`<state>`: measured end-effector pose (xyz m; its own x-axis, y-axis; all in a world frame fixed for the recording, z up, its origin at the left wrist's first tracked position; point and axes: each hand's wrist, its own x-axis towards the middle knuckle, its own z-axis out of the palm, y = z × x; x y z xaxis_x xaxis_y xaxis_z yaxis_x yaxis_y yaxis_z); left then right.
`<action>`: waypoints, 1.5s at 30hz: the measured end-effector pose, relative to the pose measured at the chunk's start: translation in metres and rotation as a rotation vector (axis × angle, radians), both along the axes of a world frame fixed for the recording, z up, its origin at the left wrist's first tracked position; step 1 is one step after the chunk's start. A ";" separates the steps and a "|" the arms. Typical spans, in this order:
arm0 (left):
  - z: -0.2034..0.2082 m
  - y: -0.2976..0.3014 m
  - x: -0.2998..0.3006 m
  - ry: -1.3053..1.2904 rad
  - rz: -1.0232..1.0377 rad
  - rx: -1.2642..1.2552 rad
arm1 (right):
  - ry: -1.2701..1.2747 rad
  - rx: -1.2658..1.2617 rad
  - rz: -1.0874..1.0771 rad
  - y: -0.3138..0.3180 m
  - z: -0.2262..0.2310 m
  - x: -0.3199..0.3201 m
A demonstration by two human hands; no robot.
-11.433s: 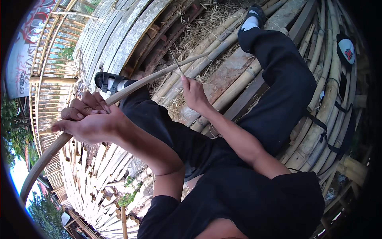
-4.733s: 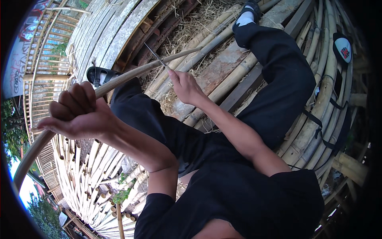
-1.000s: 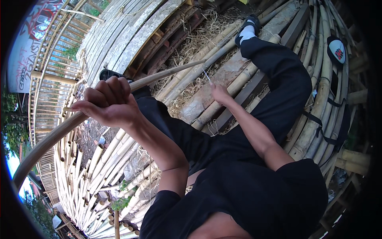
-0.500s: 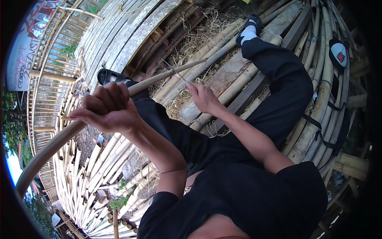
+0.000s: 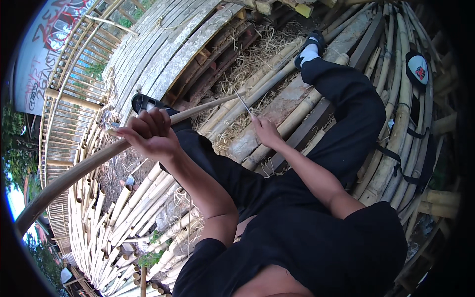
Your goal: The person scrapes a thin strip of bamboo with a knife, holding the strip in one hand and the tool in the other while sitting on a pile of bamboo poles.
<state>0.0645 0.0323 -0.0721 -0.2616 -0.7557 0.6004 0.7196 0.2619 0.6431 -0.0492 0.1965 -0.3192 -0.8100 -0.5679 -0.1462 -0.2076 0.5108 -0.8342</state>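
Outdoors in daylight, stacked bamboo poles (image 5: 396,148) are seen around the hands, straw (image 5: 257,54) beyond them, and a painted wall (image 5: 37,54) far left.

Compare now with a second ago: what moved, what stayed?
The right hand has swung up and left from the bamboo pile toward the long bamboo pole, and its thin blade now lies close by the pole. The left hand keeps its grip on the pole at about the same spot. Legs, stacked bamboo and the cap stayed put.
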 end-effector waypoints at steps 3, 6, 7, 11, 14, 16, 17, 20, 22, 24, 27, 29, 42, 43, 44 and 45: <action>-0.008 -0.001 0.007 0.025 -0.014 -0.026 | -0.127 0.058 0.004 0.001 -0.008 0.010; -0.014 -0.003 0.004 0.002 0.041 -0.005 | -0.328 0.119 0.018 0.016 -0.004 0.019; -0.021 -0.003 0.003 0.007 0.008 0.020 | -0.369 0.131 0.038 0.021 -0.004 0.021; -0.031 -0.005 -0.001 -0.047 0.037 0.083 | -0.253 0.197 0.090 0.018 -0.013 0.027; -0.044 -0.013 -0.004 -0.156 0.036 0.113 | -0.233 0.181 0.091 0.011 -0.019 0.027; -0.050 -0.014 -0.007 -0.327 0.073 0.190 | -0.225 0.141 0.090 0.010 -0.026 0.026; -0.051 -0.014 -0.009 -0.324 0.076 0.192 | -0.222 0.143 0.093 0.011 -0.026 0.026; -0.049 -0.010 -0.015 -0.325 0.071 0.231 | -0.229 0.154 0.084 0.011 -0.025 0.025; -0.053 -0.013 -0.014 -0.302 0.066 0.254 | -0.271 0.125 0.082 0.010 -0.020 0.024; -0.052 -0.016 -0.012 -0.252 0.044 0.287 | -0.298 0.140 0.089 0.009 -0.016 0.024; -0.052 -0.016 -0.007 -0.292 0.008 0.221 | -0.314 0.169 0.100 0.006 -0.016 0.026; -0.050 -0.014 -0.009 -0.278 0.002 0.235 | -0.304 0.185 0.103 0.007 -0.022 0.029; -0.046 -0.021 0.018 0.045 0.083 0.171 | -0.208 0.027 0.105 0.004 -0.012 0.045; -0.045 -0.021 0.021 0.052 0.084 0.160 | -0.190 -0.029 0.100 0.002 -0.010 0.048; -0.044 -0.021 0.022 0.067 0.084 0.150 | -0.175 -0.023 0.103 -0.002 -0.003 0.049; -0.045 -0.021 0.026 0.074 0.090 0.156 | -0.175 -0.028 0.121 -0.006 0.007 0.053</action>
<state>0.0902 0.0111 -0.1174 -0.1483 -0.8595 0.4891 0.7447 0.2283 0.6271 0.0040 0.1906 -0.3119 -0.6996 -0.6651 -0.2612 -0.1166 0.4669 -0.8766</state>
